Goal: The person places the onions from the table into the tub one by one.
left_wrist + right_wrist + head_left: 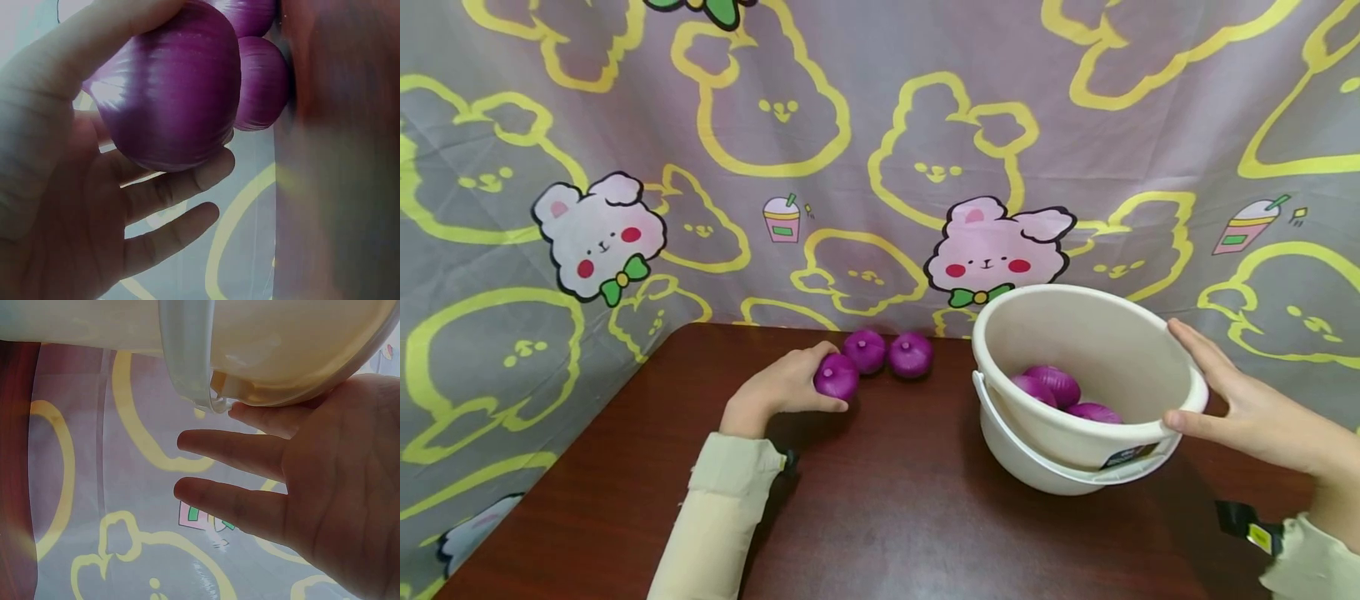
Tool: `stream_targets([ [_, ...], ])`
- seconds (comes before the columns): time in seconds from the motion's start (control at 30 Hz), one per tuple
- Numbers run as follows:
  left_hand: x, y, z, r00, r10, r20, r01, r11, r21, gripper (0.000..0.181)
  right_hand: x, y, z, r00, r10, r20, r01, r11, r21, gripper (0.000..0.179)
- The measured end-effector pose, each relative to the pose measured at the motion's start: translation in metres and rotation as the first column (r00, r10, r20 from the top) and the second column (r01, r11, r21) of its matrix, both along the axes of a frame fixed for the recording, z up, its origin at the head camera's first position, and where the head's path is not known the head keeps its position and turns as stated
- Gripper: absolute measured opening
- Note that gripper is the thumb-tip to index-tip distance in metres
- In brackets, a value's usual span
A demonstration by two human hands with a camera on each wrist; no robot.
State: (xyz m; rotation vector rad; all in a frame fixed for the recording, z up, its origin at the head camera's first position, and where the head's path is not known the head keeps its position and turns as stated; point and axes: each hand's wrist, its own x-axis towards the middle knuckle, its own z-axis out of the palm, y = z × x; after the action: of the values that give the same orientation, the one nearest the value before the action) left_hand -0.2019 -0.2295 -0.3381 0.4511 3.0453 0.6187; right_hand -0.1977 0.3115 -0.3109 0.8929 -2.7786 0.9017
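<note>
A: How is the left hand?
B: Your left hand (786, 382) is partly closed, with thumb and fingers around one purple onion (837, 380), a little left of the frame's centre. Two more onions (911, 356) rest on the table (880, 508), just beyond it.
A: And the right hand?
B: Your right hand (1251, 408) is stretched wide and holds the pale bucket (1108, 342) by its rim, at the frame's right. Inside the bucket you see three onions (1054, 387).
</note>
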Motion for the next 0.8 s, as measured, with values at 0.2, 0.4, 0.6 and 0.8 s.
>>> stream_targets([
  [0.2, 0.004, -0.002, 0.005, 1.000, -0.008, 0.009, 0.007, 0.998, 0.061, 0.071, 0.001, -0.001, 0.000, 1.000, -0.009, 0.015, 0.009, 1.000, 0.005, 0.100],
  [0.4, 0.006, -0.003, 0.009, 1.000, -0.009, 0.011, 0.009, 0.997, 0.081, 0.071, 0.001, -0.001, 0.000, 1.000, -0.010, 0.021, 0.010, 1.000, 0.003, 0.100],
  [0.6, 0.009, -0.003, 0.015, 1.000, -0.018, 0.006, 0.018, 0.996, 0.092, 0.070, 0.001, 0.000, -0.001, 1.000, -0.010, 0.028, 0.010, 1.000, -0.001, 0.100],
  [0.8, 0.012, -0.001, 0.022, 0.999, -0.030, -0.010, 0.031, 0.996, 0.087, 0.070, 0.000, 0.001, -0.001, 1.000, -0.010, 0.020, 0.010, 1.000, -0.003, 0.100],
])
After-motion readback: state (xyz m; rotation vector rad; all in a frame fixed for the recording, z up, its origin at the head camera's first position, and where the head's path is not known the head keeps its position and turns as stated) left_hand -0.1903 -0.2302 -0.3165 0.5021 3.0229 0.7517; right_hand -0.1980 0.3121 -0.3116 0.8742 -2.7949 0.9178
